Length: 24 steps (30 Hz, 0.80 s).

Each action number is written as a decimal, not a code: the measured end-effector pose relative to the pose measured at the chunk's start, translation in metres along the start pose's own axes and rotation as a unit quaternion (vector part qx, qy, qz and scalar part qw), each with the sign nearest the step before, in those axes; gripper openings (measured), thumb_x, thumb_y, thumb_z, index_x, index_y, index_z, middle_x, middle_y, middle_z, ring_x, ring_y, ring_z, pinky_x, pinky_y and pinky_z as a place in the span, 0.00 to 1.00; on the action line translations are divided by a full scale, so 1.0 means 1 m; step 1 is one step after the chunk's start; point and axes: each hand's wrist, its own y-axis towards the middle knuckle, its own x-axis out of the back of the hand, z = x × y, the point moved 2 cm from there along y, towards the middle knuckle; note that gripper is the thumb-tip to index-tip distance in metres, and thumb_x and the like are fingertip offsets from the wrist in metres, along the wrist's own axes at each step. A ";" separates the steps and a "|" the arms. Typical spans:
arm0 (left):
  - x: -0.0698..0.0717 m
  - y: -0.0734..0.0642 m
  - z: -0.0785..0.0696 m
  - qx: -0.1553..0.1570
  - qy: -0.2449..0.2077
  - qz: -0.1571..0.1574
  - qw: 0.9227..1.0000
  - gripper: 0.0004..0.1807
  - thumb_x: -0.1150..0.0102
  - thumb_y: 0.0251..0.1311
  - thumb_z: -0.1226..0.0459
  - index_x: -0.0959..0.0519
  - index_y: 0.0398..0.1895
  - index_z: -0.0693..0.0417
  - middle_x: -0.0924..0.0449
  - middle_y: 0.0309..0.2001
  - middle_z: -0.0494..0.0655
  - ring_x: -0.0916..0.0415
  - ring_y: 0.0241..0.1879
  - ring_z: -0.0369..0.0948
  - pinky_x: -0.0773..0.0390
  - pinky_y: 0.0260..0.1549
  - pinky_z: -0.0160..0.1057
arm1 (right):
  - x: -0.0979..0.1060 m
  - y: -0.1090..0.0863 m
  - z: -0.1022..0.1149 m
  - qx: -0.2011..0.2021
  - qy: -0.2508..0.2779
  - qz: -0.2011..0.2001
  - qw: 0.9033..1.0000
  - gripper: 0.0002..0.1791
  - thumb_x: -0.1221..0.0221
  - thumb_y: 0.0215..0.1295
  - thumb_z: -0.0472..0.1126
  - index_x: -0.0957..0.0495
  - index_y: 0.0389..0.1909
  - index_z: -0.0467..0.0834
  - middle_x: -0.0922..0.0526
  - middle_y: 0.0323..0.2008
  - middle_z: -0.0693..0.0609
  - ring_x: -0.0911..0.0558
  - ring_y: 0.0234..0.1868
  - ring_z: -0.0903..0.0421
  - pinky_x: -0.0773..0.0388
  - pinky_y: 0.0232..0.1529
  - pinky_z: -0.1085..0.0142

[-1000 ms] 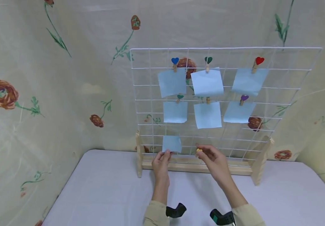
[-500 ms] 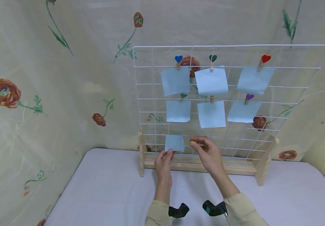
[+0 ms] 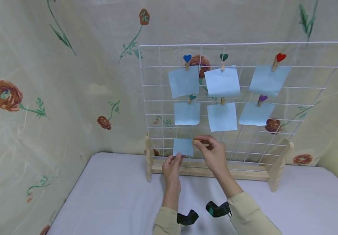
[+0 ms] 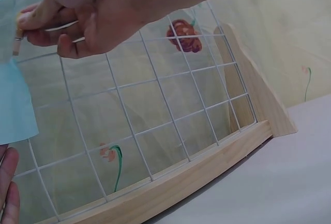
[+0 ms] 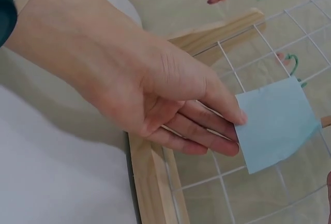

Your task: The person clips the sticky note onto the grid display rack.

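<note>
My left hand (image 3: 172,168) pinches the bottom edge of a small blue paper note (image 3: 183,147) against the lower left of a white wire grid (image 3: 245,43). In the right wrist view, the thumb lies over the front of the note, with the other fingers behind its edge. Just right of the note's upper corner, my right hand (image 3: 215,155) pinches a small wooden clothespin (image 4: 17,44) with a yellow decoration. In the left wrist view, the clothespin points down beside the note's top edge.
Higher on the grid, several blue notes hang from clothespins with coloured hearts, among them a red-heart clothespin (image 3: 278,60) and a purple-heart one (image 3: 262,99). The grid stands in a wooden base (image 3: 245,175) on a white-covered table (image 3: 113,195). Flowered cloth (image 3: 69,130) hangs behind.
My right hand has moved left and slightly up with the clothespin, from apart from the note to its upper right corner. The left hand keeps its hold on the note.
</note>
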 end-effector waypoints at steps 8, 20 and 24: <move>-0.001 0.000 -0.001 -0.001 -0.011 0.002 1.000 0.15 0.37 0.58 0.62 0.22 0.41 0.68 0.14 0.35 0.49 0.16 0.39 0.40 0.21 0.51 0.39 | -0.008 0.001 0.019 0.000 0.018 -0.001 1.000 0.08 0.37 0.60 0.40 0.17 0.39 0.41 0.14 0.35 0.44 0.21 0.33 0.62 0.32 0.26 0.73; 0.000 0.002 0.001 -0.002 0.009 0.000 1.000 0.18 0.37 0.58 0.61 0.22 0.43 0.68 0.15 0.41 0.56 0.16 0.41 0.40 0.22 0.52 0.42 | -0.018 0.008 0.004 0.022 -0.008 -0.006 1.000 0.09 0.38 0.61 0.43 0.17 0.40 0.45 0.14 0.34 0.47 0.21 0.32 0.65 0.29 0.26 0.73; 0.001 0.001 0.001 0.001 0.007 -0.003 1.000 0.18 0.37 0.58 0.61 0.22 0.43 0.69 0.15 0.41 0.57 0.16 0.42 0.41 0.22 0.52 0.42 | -0.022 0.008 0.005 0.037 0.001 -0.006 0.999 0.08 0.37 0.60 0.43 0.17 0.39 0.46 0.14 0.34 0.48 0.21 0.31 0.63 0.26 0.27 0.73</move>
